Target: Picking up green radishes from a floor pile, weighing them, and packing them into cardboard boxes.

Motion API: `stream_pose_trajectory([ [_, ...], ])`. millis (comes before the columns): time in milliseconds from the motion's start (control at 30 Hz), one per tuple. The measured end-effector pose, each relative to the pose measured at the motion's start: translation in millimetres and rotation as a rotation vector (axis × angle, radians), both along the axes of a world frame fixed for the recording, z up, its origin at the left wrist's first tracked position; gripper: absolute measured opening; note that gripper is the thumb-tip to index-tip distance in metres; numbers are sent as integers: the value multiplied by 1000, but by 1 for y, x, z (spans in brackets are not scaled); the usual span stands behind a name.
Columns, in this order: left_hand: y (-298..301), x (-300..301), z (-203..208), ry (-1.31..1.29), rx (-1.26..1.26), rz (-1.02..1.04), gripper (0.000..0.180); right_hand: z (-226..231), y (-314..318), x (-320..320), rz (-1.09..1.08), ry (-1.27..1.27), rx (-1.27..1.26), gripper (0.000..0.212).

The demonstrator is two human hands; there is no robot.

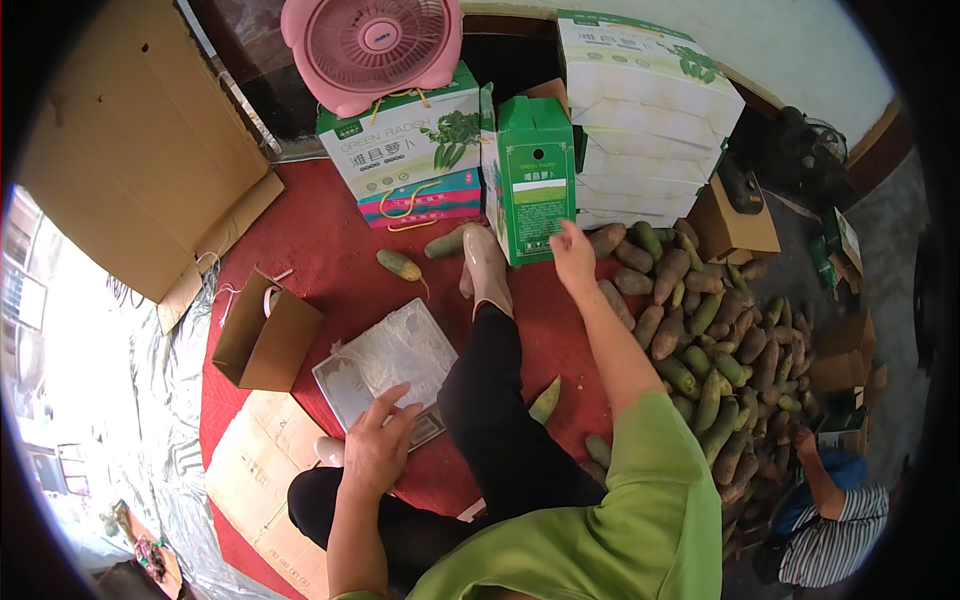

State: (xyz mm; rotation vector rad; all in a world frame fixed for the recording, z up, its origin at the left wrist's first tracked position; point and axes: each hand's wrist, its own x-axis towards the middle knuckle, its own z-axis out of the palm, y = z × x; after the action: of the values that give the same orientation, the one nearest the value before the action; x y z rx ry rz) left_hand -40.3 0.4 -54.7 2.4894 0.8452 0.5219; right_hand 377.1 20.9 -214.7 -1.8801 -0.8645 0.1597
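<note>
My left hand (378, 445) is open, its fingers apart, over the near edge of a flat white and grey scale (340, 378). Clear plastic film (405, 350) lies on the scale's top. My right hand (574, 258) is at the lower right edge of an upright green and white carton (540, 190). Its fingers are loosely bent with nothing visible in them; whether they touch the carton I cannot tell. My boot (485, 265) stands just left of that carton. A green radish (400, 265) lies left of the boot, and another (545, 402) lies beside my knee.
A large pile of radishes (715, 350) covers the right side. Behind stand a printed carton (400, 145) with a pink fan (375, 45) on top and stacked white cartons (645, 130). An open brown box (265, 335) sits at left. A person in a striped shirt (835, 535) is at lower right.
</note>
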Motion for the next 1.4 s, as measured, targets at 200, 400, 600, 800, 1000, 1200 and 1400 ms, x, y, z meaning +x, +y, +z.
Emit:
stream_pose_trajectory([
  [200,2,0,-1,6,-6,17,18,60,85,29,64,32,-23,48],
  [400,6,-4,-4,6,-13,28,21,70,123,30,66,180,-88,59],
  [600,4,-1,1,-38,-15,10,21,67,107,30,109,225,-72,46],
  [800,5,-7,-1,-35,-22,23,19,80,62,-13,-29,-85,-89,38],
  [1000,6,-16,5,-76,-42,78,18,102,-29,-23,-30,73,94,32],
  [1200,6,-22,8,-135,-2,114,19,151,-85,-3,-13,103,288,17],
  [1400,9,-32,13,-169,8,224,26,222,-91,-20,50,125,277,20],
])
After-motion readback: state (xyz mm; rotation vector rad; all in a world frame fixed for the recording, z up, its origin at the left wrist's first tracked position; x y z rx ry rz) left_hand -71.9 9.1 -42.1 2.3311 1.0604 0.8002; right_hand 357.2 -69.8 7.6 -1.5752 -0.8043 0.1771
